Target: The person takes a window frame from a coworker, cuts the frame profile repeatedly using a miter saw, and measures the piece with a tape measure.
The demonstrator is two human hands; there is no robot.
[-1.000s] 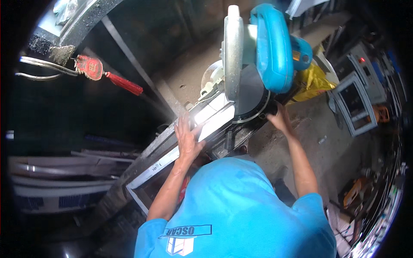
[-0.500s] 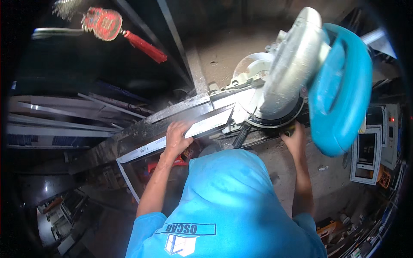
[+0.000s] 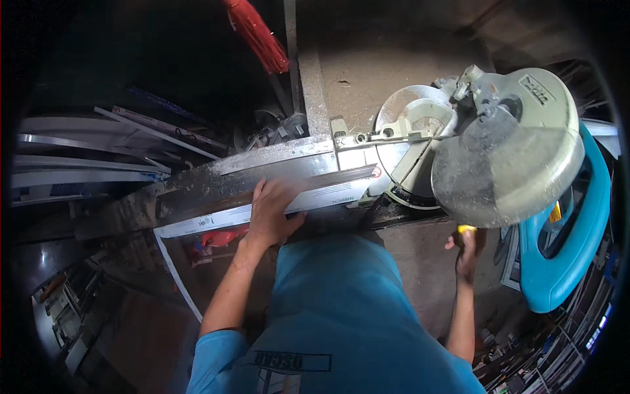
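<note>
My left hand [image 3: 270,213] grips a long straight profile [image 3: 331,196] faced with printed white film, its fingers over the top and the thumb on the near side. The fingertips are blurred. The profile's right end reaches the base of a miter saw [image 3: 413,174]. From its left end a thin white strip [image 3: 177,272] runs down toward me; whether they are joined I cannot tell. My right hand [image 3: 467,253] is closed around a small yellow object [image 3: 466,228] below the saw's blade guard [image 3: 505,164]. The hand covers most of that object.
The saw's large teal handle [image 3: 571,236] juts out at the right. Several long metal bars [image 3: 98,161] lie at the left. A red tassel [image 3: 259,36] hangs at the top. A dark metal bench rail [image 3: 197,184] runs behind the profile.
My right hand has come away from the saw's base, toward me, with the yellow object. The saw head now appears farther right and turned differently, and the view has shifted. My left hand stays on the profile.
</note>
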